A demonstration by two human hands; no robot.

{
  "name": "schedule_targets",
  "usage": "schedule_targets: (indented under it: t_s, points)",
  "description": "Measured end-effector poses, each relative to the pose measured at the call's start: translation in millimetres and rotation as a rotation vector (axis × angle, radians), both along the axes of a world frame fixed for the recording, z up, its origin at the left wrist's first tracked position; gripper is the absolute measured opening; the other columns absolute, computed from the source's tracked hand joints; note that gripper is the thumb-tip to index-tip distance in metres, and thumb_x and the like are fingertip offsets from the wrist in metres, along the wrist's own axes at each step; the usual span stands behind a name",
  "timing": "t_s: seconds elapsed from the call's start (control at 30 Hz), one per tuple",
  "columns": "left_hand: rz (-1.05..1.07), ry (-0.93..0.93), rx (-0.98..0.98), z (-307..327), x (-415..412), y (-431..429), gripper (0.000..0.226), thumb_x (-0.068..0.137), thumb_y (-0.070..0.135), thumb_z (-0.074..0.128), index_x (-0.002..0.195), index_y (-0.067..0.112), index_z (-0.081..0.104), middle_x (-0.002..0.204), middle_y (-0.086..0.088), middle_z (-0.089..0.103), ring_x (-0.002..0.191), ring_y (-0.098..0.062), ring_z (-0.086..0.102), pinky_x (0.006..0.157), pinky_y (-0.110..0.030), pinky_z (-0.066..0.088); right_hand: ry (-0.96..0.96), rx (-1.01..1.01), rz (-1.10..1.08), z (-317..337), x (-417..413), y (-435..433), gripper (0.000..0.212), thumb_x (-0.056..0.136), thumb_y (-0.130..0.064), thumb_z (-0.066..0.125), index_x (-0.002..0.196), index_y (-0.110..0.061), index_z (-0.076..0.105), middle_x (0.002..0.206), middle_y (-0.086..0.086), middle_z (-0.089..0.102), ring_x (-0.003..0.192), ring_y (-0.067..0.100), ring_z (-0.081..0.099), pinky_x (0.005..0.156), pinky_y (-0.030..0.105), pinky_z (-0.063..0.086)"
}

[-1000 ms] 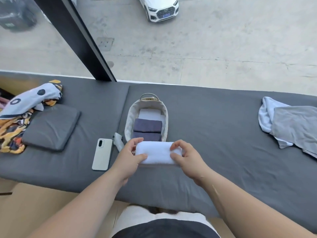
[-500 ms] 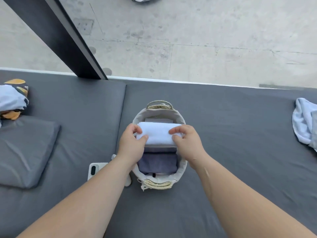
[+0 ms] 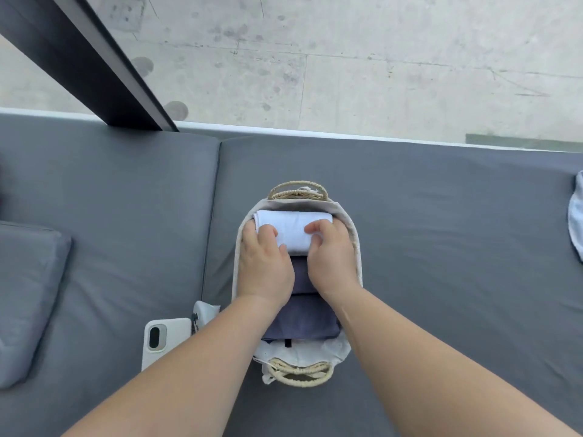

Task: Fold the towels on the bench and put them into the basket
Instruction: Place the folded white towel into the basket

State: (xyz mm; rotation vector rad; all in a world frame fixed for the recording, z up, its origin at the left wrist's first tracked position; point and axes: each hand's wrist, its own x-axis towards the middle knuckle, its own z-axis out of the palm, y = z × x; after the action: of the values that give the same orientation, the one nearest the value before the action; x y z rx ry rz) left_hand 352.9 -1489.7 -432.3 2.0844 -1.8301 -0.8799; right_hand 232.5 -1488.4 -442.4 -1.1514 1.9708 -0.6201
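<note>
A folded white towel (image 3: 291, 230) lies at the far end of the oval woven basket (image 3: 355, 239) on the grey bench cushion (image 3: 441, 247). My left hand (image 3: 263, 268) grips the towel's left end and my right hand (image 3: 331, 263) grips its right end, both reaching down inside the basket. Two folded dark blue towels (image 3: 299, 320) fill the near part of the basket, partly hidden under my hands. A pale blue towel (image 3: 575, 216) shows at the right edge of the bench.
A white phone (image 3: 164, 340) lies face down left of the basket, with a small white item (image 3: 203, 312) beside it. A grey pillow (image 3: 26, 298) sits at the left. A black window post (image 3: 94, 67) rises behind the bench; glass lies beyond.
Both hands carried the white towel from in front of the basket forward and down into its far end. The view moved closer over the basket.
</note>
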Motion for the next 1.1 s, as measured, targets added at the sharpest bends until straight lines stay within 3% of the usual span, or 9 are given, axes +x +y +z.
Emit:
schedule_targets:
  t_s: [0.17, 0.3, 0.4, 0.47, 0.57, 0.67, 0.77, 0.87, 1.1]
  points:
    - [-0.083, -0.192, 0.106, 2.7, -8.4, 14.5, 0.052, 0.094, 0.019, 0.049, 0.145, 0.020, 0.038, 0.162, -0.011, -0.002, 0.139, -0.031, 0.019, 0.114, -0.040, 0.025, 0.022, -0.033, -0.091, -18.6, 6.2, 4.9, 0.020, 0.101, -0.016, 0.049, 0.100, -0.025, 0.066, 0.131, -0.010, 0.050, 0.109, 0.004, 0.043, 0.090, 0.016, 0.033]
    - [-0.291, -0.298, -0.166, 3.9, -3.9, 23.0, 0.056, 0.085, 0.014, 0.051, 0.141, 0.016, 0.049, 0.156, -0.014, 0.025, 0.132, -0.033, 0.032, 0.109, -0.047, 0.032, 0.029, -0.004, -0.108, -17.6, 6.1, 3.3, 0.022, 0.099, -0.015, 0.047, 0.104, -0.025, 0.066, 0.123, -0.021, 0.051, 0.115, 0.006, 0.047, 0.086, 0.004, 0.032]
    - [-0.565, -0.445, 0.032, -3.8, -4.2, 18.0, 0.066, 0.098, 0.022, 0.031, 0.159, 0.015, 0.006, 0.166, -0.014, -0.008, 0.152, -0.033, -0.008, 0.123, -0.049, -0.003, 0.026, 0.070, -0.093, -10.1, 4.8, 0.9, 0.021, 0.099, -0.018, 0.045, 0.104, -0.028, 0.061, 0.114, -0.030, 0.045, 0.112, 0.006, 0.047, 0.072, -0.005, 0.029]
    - [-0.616, -0.509, 0.121, -10.7, -0.4, 12.1, 0.069, 0.100, 0.025, 0.029, 0.158, 0.016, -0.008, 0.163, -0.014, -0.023, 0.150, -0.034, -0.022, 0.122, -0.050, -0.011, 0.093, 0.080, -0.011, -7.2, 3.3, 0.1, 0.024, 0.097, -0.015, 0.047, 0.113, -0.024, 0.062, 0.130, -0.019, 0.045, 0.120, 0.013, 0.047, 0.080, -0.001, 0.032]
    - [-0.645, -0.499, 0.156, -17.6, 3.2, 5.4, 0.072, 0.101, 0.032, 0.031, 0.158, 0.019, -0.010, 0.163, -0.012, -0.023, 0.150, -0.033, -0.021, 0.123, -0.049, -0.009, 0.191, 0.121, 0.124, 0.0, 8.2, 1.6, 0.032, 0.096, -0.018, 0.049, 0.127, -0.017, 0.056, 0.156, 0.001, 0.028, 0.136, 0.024, 0.035, 0.104, 0.031, 0.040]
    - [-0.696, -0.489, 0.194, -17.5, 4.3, -2.2, 0.082, 0.098, 0.047, 0.037, 0.158, 0.021, -0.013, 0.164, -0.012, -0.022, 0.151, -0.032, -0.020, 0.124, -0.048, -0.004, 0.188, 0.073, 0.159, 19.2, 21.5, 10.7, 0.042, 0.103, -0.031, 0.041, 0.143, -0.017, 0.044, 0.166, 0.010, 0.004, 0.152, 0.028, 0.009, 0.121, 0.040, 0.022]
    - [-0.798, -0.503, 0.180, -30.9, 6.6, -6.3, 0.087, 0.091, 0.058, 0.026, 0.156, 0.024, -0.021, 0.162, -0.010, -0.026, 0.150, -0.033, -0.023, 0.123, -0.052, 0.001, 0.230, -0.056, 0.384, 27.1, 29.7, 17.8, 0.058, 0.105, -0.034, 0.038, 0.157, -0.012, 0.027, 0.169, 0.009, -0.007, 0.155, 0.022, -0.007, 0.126, 0.042, 0.005]
    - [-0.821, -0.481, 0.219, -35.5, 10.0, -5.3, 0.085, 0.088, 0.056, 0.016, 0.152, 0.023, -0.029, 0.159, -0.012, -0.035, 0.145, -0.033, -0.034, 0.123, -0.052, -0.004, 0.235, 0.185, 0.555, 16.5, 16.6, 14.9, 0.079, 0.102, -0.061, 0.023, 0.161, -0.013, 0.001, 0.167, 0.007, -0.018, 0.152, 0.018, -0.023, 0.125, 0.039, -0.010]
    - [-0.627, -0.569, 0.240, -8.2, 12.9, 7.1, 0.074, 0.101, 0.036, 0.021, 0.152, 0.004, -0.022, 0.157, -0.020, -0.035, 0.148, -0.032, -0.028, 0.123, -0.044, -0.010, 0.158, 0.298, 0.524, 7.1, 3.3, 11.4, 0.094, 0.091, -0.070, 0.008, 0.159, -0.008, -0.008, 0.166, 0.006, -0.023, 0.151, 0.015, -0.025, 0.125, 0.037, -0.010]
